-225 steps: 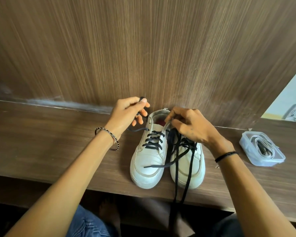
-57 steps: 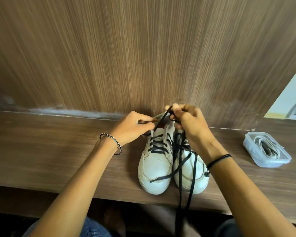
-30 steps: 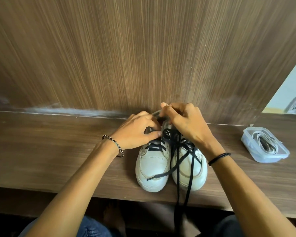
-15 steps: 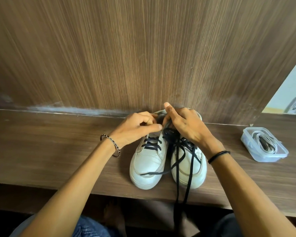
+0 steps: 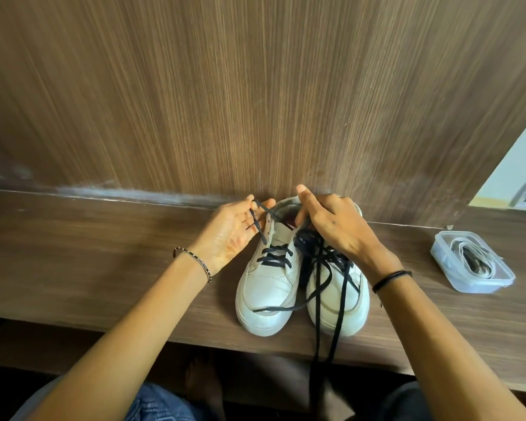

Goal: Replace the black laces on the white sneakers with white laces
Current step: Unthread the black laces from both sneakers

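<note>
Two white sneakers (image 5: pixel 301 287) side by side, black laces (image 5: pixel 275 258) half-undone

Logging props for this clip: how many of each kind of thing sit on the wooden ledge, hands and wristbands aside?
White leather sneakers: 2
Flat black laces: 2, one in the left hand's grip
Clear plastic tub holding coiled white laces: 1
Total: 5, the tub's laces uncounted

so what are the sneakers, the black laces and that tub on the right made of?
White sneakers: smooth matte leather or faux leather, can't tell which; stitched panels, rubbery-looking soles.
Black laces: flat woven textile, judging by the limp drape.
Clear tub: translucent plastic with a slight gloss; its contents show through.
</note>
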The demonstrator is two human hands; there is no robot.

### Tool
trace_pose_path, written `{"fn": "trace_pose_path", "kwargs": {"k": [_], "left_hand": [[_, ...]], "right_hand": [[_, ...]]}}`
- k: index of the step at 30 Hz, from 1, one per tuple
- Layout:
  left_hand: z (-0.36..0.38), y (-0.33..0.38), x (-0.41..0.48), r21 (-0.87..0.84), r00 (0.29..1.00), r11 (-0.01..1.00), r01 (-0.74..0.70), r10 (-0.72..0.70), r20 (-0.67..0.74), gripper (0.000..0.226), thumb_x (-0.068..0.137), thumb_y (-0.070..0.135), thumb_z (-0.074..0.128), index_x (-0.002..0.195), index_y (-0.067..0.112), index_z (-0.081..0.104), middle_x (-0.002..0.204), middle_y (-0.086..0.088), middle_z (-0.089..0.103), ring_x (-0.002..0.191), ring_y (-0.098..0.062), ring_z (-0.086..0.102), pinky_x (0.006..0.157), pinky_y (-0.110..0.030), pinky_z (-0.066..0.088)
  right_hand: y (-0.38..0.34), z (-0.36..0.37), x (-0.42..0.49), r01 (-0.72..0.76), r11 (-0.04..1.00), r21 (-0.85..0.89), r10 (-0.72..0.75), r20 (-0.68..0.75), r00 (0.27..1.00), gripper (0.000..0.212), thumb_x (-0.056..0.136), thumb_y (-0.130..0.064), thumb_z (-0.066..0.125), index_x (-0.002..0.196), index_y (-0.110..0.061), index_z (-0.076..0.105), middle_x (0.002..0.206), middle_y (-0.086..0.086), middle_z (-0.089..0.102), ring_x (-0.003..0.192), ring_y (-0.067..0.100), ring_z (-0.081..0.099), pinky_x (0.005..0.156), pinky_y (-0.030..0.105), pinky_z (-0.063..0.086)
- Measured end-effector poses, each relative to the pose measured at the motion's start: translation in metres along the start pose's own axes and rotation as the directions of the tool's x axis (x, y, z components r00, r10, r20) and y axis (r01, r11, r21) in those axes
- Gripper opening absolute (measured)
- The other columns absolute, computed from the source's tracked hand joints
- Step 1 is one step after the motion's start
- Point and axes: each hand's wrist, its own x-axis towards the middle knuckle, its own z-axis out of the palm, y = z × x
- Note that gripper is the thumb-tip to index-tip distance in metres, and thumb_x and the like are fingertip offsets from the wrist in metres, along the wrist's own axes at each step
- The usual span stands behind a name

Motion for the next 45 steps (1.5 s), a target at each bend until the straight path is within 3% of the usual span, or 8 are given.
{"fn": "trace_pose_path", "kwargs": {"k": [3, 7, 13, 21, 36, 38, 41, 45], "left_hand": [[0.003, -0.001, -0.006, 0.251, 0.993, 0.962, -0.105, 0.087, 0.082, 0.035, 0.101, 0.017, 0.056, 0.067, 0.018, 0.062, 0.075, -0.005, 0.071, 0.101, -0.017, 0.068, 0.109, -0.041, 0.045], [0.001, 0.001, 0.000, 0.873, 0.937, 0.354, -0.336, 0.221, 0.271, 0.019, 0.092, 0.031, 0.072, 0.081, 0.023, 0.058, 0.084, 0.007, 0.066, 0.091, -0.009, 0.061, 0.088, -0.039, 0.045], [0.005, 0.004, -0.002, 0.877, 0.861, -0.028, -0.479, 0.177, 0.476, 0.040, 0.092, 0.023, 0.070, 0.127, 0.033, 0.054, 0.078, 0.008, 0.062, 0.083, 0.000, 0.053, 0.077, -0.020, 0.039], [-0.001, 0.002, 0.005, 0.765, 0.771, -0.349, -0.541, 0.158, 0.617, 0.009, 0.097, 0.031, 0.065, 0.092, 0.029, 0.072, 0.078, 0.011, 0.054, 0.093, -0.008, 0.044, 0.085, -0.037, 0.034], [0.003, -0.001, -0.001, 0.869, 0.832, -0.055, -0.491, 0.267, 0.487, 0.010, 0.099, 0.015, 0.059, 0.092, 0.016, 0.066, 0.087, 0.010, 0.061, 0.081, 0.011, 0.055, 0.070, -0.006, 0.037], [0.004, -0.005, 0.002, 0.900, 0.860, 0.145, -0.412, 0.389, 0.331, 0.011, 0.102, 0.020, 0.056, 0.097, 0.016, 0.065, 0.090, 0.007, 0.067, 0.083, 0.006, 0.062, 0.075, -0.009, 0.045], [0.011, -0.005, 0.008, 0.402, 0.942, 0.894, -0.198, 0.287, -0.175, 0.006, 0.104, 0.010, 0.053, 0.098, 0.011, 0.055, 0.102, -0.015, 0.067, 0.094, -0.022, 0.073, 0.093, -0.036, 0.059], [0.017, 0.001, 0.011, 0.015, 0.969, 0.980, -0.197, 0.197, -0.147, 0.019, 0.102, 0.003, 0.052, 0.083, 0.005, 0.053, 0.074, -0.008, 0.062, 0.070, -0.025, 0.074, 0.095, -0.042, 0.058]], "right_hand": [[0.003, -0.001, 0.002, -0.005, 1.000, 0.018, 0.005, 0.018, 1.000, 0.074, 0.106, -0.059, 0.033, 0.073, -0.009, 0.076, 0.087, 0.018, 0.076, 0.086, 0.019, 0.068, 0.071, -0.004, 0.035], [0.008, 0.000, 0.002, 0.003, 0.999, 0.034, -0.004, 0.029, 1.000, 0.080, 0.105, -0.062, 0.032, 0.078, 0.001, 0.074, 0.087, 0.024, 0.073, 0.087, 0.030, 0.067, 0.072, 0.000, 0.037], [-0.002, -0.016, -0.008, 0.095, 0.995, -0.028, -0.089, 0.164, 0.982, 0.024, 0.099, -0.044, 0.064, 0.098, -0.020, 0.069, 0.077, 0.005, 0.070, 0.060, 0.005, 0.061, 0.058, 0.019, 0.050], [0.004, -0.037, -0.016, 0.028, 0.995, 0.100, -0.051, 0.235, 0.971, 0.023, 0.090, -0.013, 0.075, 0.109, -0.024, 0.070, 0.083, 0.005, 0.075, 0.066, 0.010, 0.065, 0.065, 0.024, 0.054], [0.004, -0.010, -0.008, 0.232, 0.960, -0.158, -0.207, 0.158, 0.965, 0.016, 0.102, -0.027, 0.057, 0.104, -0.021, 0.072, 0.088, -0.011, 0.068, 0.080, -0.002, 0.061, 0.068, 0.013, 0.043], [0.006, -0.010, -0.007, 0.223, 0.963, -0.153, -0.207, 0.113, 0.972, 0.021, 0.103, -0.034, 0.057, 0.092, -0.022, 0.070, 0.077, -0.005, 0.068, 0.072, 0.008, 0.061, 0.061, 0.019, 0.044], [0.006, -0.009, -0.008, 0.252, 0.954, -0.162, -0.241, 0.089, 0.967, 0.025, 0.103, -0.036, 0.060, 0.082, -0.024, 0.065, 0.069, -0.008, 0.063, 0.064, 0.006, 0.058, 0.058, 0.014, 0.042], [0.006, -0.006, -0.006, 0.255, 0.946, -0.200, -0.241, 0.092, 0.966, 0.020, 0.100, -0.032, 0.064, 0.087, -0.017, 0.067, 0.071, -0.010, 0.063, 0.066, 0.000, 0.058, 0.060, 0.010, 0.042]]}}
